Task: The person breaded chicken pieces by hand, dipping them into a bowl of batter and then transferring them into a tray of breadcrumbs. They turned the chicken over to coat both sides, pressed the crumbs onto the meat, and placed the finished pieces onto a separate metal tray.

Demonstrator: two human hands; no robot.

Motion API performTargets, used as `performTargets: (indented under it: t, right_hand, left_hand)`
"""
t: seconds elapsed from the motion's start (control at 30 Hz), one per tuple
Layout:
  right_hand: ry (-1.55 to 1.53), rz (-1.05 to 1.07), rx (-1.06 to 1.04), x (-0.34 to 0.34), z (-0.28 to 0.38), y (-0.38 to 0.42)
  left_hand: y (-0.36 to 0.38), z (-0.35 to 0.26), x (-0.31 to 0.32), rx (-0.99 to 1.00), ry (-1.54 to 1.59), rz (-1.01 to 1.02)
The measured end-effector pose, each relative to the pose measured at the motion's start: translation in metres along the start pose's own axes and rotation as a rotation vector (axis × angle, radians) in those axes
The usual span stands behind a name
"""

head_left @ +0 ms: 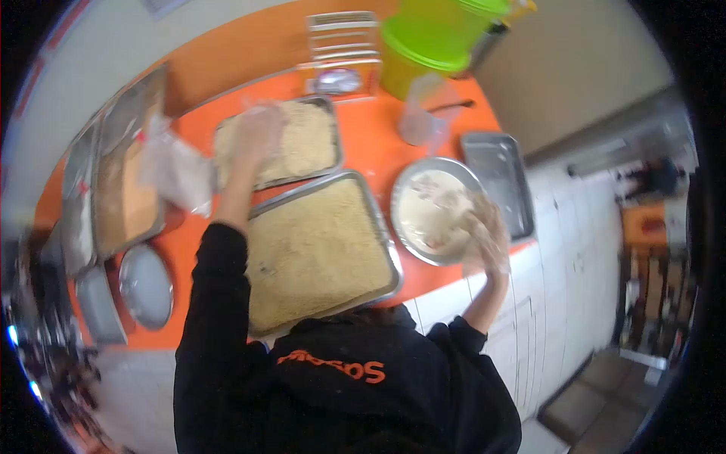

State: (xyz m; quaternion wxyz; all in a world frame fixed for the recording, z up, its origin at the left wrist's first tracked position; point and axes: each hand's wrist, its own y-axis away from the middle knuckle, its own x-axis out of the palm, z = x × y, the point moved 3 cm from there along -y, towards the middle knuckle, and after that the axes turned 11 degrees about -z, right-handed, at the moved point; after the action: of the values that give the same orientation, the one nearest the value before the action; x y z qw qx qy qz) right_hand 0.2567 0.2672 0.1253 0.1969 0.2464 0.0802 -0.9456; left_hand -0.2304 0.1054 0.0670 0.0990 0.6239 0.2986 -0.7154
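Observation:
My left hand [261,132], in a clear plastic glove, is over the far metal tray [337,140] of pale crumbs [306,136]. Motion blurs its fingers. At the right rim of a round metal bowl [398,219] is my right hand [488,234], also gloved, its fingers apart and reaching over the edge. Creamy white liquid [427,208] fills much of that bowl, with some paler pieces showing near its surface. Closest to my body lies a larger metal tray [384,242] spread with fine yellowish crumbs [318,250].
Right of the bowl sits a rectangular metal pan [499,178]. Behind it stand a clear plastic jug [420,121] and green tubs [423,57]. A white rack [342,38] is at the back. On the left are a plastic bag [181,170], large trays [128,166] and an oval dish [146,286].

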Motion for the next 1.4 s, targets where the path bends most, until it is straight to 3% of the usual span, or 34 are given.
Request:
performTargets:
  t: [0.07,0.13,0.27,0.3,0.37,0.4,0.43,0.5,0.67,0.77,0.83,0.87,0.93,0.97,1.03,1.13,1.27,1.33,1.37,1.4]
  right_hand:
    - [0.034,-0.113,-0.102,-0.010,-0.002,-0.001]
    - [0.159,-0.111,-0.030,-0.020,-0.014,-0.008]
    - [0.424,0.032,-0.025,-0.023,-0.018,-0.022]
    - [0.432,0.025,-0.169,-0.019,-0.028,-0.024]
    - [0.454,0.012,-0.469,-0.003,-0.055,-0.031]
    - [0.615,0.091,-0.541,0.008,-0.038,-0.035]
    - [0.783,0.165,-0.599,0.024,-0.020,-0.039]
    - [0.975,0.325,-0.579,0.054,-0.050,-0.059]
    - [1.043,0.277,-0.567,0.075,-0.037,-0.064]
    - [1.050,0.298,-0.620,0.082,-0.052,-0.068]
    - [1.016,0.288,-0.559,0.084,-0.052,-0.068]
    - [1.011,0.287,-0.513,0.084,-0.053,-0.069]
    - [0.998,0.286,-0.418,0.081,-0.053,-0.070]
    - [1.016,0.307,-0.511,0.081,-0.061,-0.071]
    - [1.050,0.347,-0.700,0.077,-0.078,-0.074]
    - [1.002,0.387,-0.524,0.067,-0.065,-0.076]
    - [0.870,0.317,-0.449,0.050,-0.045,-0.073]
    - [0.789,0.281,-0.317,0.042,-0.037,-0.075]
    - [0.837,0.313,-0.348,0.036,-0.032,-0.079]
    - [0.875,0.362,-0.384,0.035,-0.029,-0.083]
  left_hand:
    - [0.004,-0.002,-0.012,0.073,0.090,-0.106]
    - [0.000,-0.006,-0.014,0.097,-0.171,-0.003]
    - [0.020,-0.010,-0.030,0.154,0.421,-0.404]
    - [0.044,-0.023,-0.049,0.145,0.486,-0.481]
    - [0.095,-0.037,-0.049,0.071,0.867,-0.442]
    - [0.115,-0.046,-0.051,-0.246,1.416,-0.364]
    - [0.134,-0.058,-0.046,-0.452,1.690,-0.325]
    - [0.177,-0.070,-0.038,-0.394,1.515,-0.298]
    - [0.270,-0.061,-0.023,0.061,0.936,-0.293]
    - [0.302,-0.049,-0.017,0.121,0.943,-0.316]
    - [0.300,-0.047,-0.019,0.084,1.113,-0.345]
    - [0.299,-0.045,-0.018,-0.028,1.177,-0.312]
    - [0.282,-0.055,-0.041,-0.351,1.275,-0.204]
    - [0.274,-0.060,-0.050,-0.558,1.299,-0.120]
    - [0.265,-0.065,-0.054,-0.438,1.356,-0.188]
    - [0.263,-0.068,-0.054,-0.336,1.417,-0.259]
    - [0.262,-0.072,-0.045,-0.256,1.487,-0.339]
    - [0.263,-0.066,-0.051,-0.379,1.313,-0.173]
    - [0.267,-0.061,-0.053,-0.449,1.217,-0.090]
    - [0.274,-0.057,-0.050,-0.398,1.173,-0.127]
